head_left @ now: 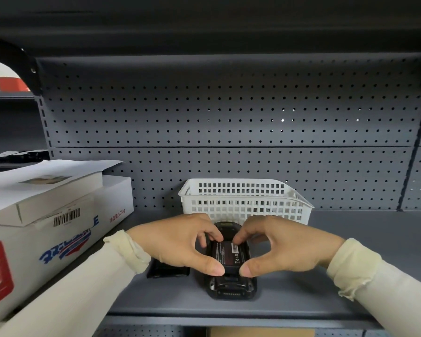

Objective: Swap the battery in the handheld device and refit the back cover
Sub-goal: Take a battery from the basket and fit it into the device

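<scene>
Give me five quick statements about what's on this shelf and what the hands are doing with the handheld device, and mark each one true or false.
1. The handheld device lies on the grey shelf with its back facing up. True.
2. The back cover is already refitted on the device. False: the compartment is open and the battery with its label shows.
3. Both the left hand and the right hand have fingertips on the battery. True.
4. The white basket stands in front of the device, nearer the person. False: it stands behind it, against the pegboard.
5. A cardboard box sits to the right of the hands. False: it sits to the left.
</scene>
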`<move>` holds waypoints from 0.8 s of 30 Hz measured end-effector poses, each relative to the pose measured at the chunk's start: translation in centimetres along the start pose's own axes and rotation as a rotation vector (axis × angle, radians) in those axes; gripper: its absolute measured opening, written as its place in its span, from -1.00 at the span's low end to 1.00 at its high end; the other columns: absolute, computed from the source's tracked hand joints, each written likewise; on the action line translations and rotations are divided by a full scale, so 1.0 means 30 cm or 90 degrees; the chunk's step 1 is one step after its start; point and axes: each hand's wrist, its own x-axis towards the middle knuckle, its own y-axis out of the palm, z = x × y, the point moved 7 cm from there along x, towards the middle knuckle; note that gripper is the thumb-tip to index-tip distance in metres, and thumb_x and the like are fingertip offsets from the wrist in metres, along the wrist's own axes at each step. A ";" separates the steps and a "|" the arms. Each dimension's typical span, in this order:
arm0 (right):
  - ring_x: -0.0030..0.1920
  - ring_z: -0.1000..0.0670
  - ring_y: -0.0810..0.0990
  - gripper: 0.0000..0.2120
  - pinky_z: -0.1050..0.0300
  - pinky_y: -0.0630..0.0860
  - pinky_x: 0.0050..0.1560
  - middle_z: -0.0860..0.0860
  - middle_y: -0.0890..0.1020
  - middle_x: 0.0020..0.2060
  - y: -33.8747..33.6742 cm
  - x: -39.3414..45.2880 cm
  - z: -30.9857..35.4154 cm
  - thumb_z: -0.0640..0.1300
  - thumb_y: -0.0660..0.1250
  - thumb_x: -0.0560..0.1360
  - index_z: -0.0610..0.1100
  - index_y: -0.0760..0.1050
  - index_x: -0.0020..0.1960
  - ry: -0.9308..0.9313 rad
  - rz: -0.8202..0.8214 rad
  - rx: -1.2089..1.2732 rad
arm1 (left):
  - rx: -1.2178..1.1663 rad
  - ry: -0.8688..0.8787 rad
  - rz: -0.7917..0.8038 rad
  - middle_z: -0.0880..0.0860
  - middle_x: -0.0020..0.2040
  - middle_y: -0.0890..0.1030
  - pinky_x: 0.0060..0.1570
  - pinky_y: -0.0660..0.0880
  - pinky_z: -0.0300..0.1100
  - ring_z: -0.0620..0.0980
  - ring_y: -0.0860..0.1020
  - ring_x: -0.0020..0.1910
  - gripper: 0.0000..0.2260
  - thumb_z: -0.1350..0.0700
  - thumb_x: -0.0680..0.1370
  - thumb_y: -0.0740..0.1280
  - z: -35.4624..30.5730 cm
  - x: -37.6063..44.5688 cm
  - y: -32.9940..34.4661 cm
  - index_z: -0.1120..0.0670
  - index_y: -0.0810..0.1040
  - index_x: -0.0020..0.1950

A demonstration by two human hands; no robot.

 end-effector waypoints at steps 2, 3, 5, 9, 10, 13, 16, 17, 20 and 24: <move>0.19 0.07 0.48 -0.50 0.06 0.39 0.32 0.09 0.50 0.13 0.003 0.002 -0.003 0.10 0.46 0.31 -0.02 0.49 0.20 -0.005 0.001 0.006 | 0.005 -0.001 -0.002 -0.16 0.13 0.41 0.15 0.41 -0.31 -0.22 0.44 0.13 -0.23 -0.39 0.15 0.29 0.003 -0.001 0.003 -0.08 0.43 0.29; 0.19 0.07 0.48 -0.49 0.06 0.39 0.32 0.09 0.49 0.13 0.004 0.003 -0.005 0.11 0.46 0.31 -0.02 0.50 0.20 -0.007 0.001 0.007 | 0.006 0.000 -0.005 -0.16 0.14 0.40 0.21 0.39 -0.29 -0.22 0.42 0.15 -0.23 -0.39 0.14 0.28 0.004 0.000 0.004 -0.08 0.43 0.29; 0.19 0.07 0.47 -0.49 0.05 0.39 0.32 0.09 0.48 0.13 0.005 0.004 -0.009 0.11 0.47 0.30 -0.02 0.50 0.20 -0.006 0.000 0.009 | 0.007 0.008 -0.012 -0.17 0.17 0.38 0.29 0.32 -0.30 -0.23 0.37 0.20 -0.24 -0.39 0.13 0.28 0.001 0.002 0.004 -0.09 0.44 0.27; 0.19 0.06 0.48 -0.50 0.04 0.38 0.32 0.07 0.48 0.12 0.007 0.009 -0.016 0.10 0.48 0.28 -0.02 0.51 0.17 -0.003 -0.004 0.022 | 0.009 0.008 -0.012 -0.18 0.22 0.38 0.34 0.25 -0.30 -0.22 0.34 0.24 -0.29 -0.34 0.17 0.33 -0.004 0.005 -0.003 -0.08 0.46 0.26; 0.19 0.06 0.48 -0.50 0.04 0.38 0.32 0.07 0.48 0.12 0.008 0.011 -0.017 0.10 0.48 0.28 -0.02 0.52 0.16 -0.002 -0.004 0.026 | 0.009 0.008 -0.011 -0.17 0.22 0.38 0.35 0.25 -0.27 -0.22 0.34 0.24 -0.33 -0.31 0.21 0.36 -0.004 0.005 -0.005 -0.08 0.46 0.26; 0.19 0.07 0.48 -0.53 0.05 0.37 0.33 0.08 0.48 0.12 0.013 0.014 -0.021 0.10 0.48 0.29 -0.02 0.53 0.14 -0.002 -0.002 0.035 | 0.003 0.009 -0.009 -0.17 0.21 0.40 0.36 0.27 -0.22 -0.21 0.36 0.24 -0.38 -0.26 0.25 0.40 -0.001 0.007 -0.006 -0.07 0.46 0.25; 0.20 0.07 0.47 -0.56 0.06 0.36 0.34 0.08 0.47 0.13 0.020 0.016 -0.026 0.09 0.47 0.30 -0.02 0.53 0.13 -0.008 0.003 0.040 | -0.028 0.003 -0.008 -0.17 0.18 0.42 0.35 0.31 -0.18 -0.24 0.38 0.24 -0.40 -0.26 0.22 0.44 0.002 0.004 -0.002 -0.10 0.46 0.20; 0.21 0.07 0.47 -0.57 0.06 0.35 0.35 0.08 0.47 0.14 0.022 0.015 -0.029 0.09 0.47 0.31 -0.01 0.53 0.13 -0.009 0.005 0.043 | -0.040 0.006 -0.007 -0.16 0.17 0.42 0.36 0.32 -0.15 -0.23 0.38 0.24 -0.44 -0.22 0.25 0.46 0.003 0.003 -0.001 -0.10 0.46 0.19; 0.22 0.10 0.45 -0.56 0.07 0.32 0.37 0.13 0.44 0.14 0.027 0.016 -0.038 0.12 0.45 0.31 0.01 0.52 0.14 -0.009 0.011 0.048 | -0.039 0.018 -0.004 -0.13 0.17 0.42 0.36 0.31 -0.12 -0.21 0.37 0.25 -0.53 -0.14 0.32 0.47 0.002 0.001 0.001 -0.08 0.48 0.17; 0.23 0.11 0.44 -0.56 0.08 0.31 0.38 0.16 0.43 0.14 0.028 0.018 -0.042 0.12 0.44 0.32 0.01 0.51 0.15 -0.016 0.011 0.052 | -0.032 0.027 0.000 -0.14 0.19 0.42 0.37 0.31 -0.13 -0.22 0.37 0.25 -0.55 -0.15 0.35 0.44 0.001 -0.001 -0.004 -0.09 0.50 0.19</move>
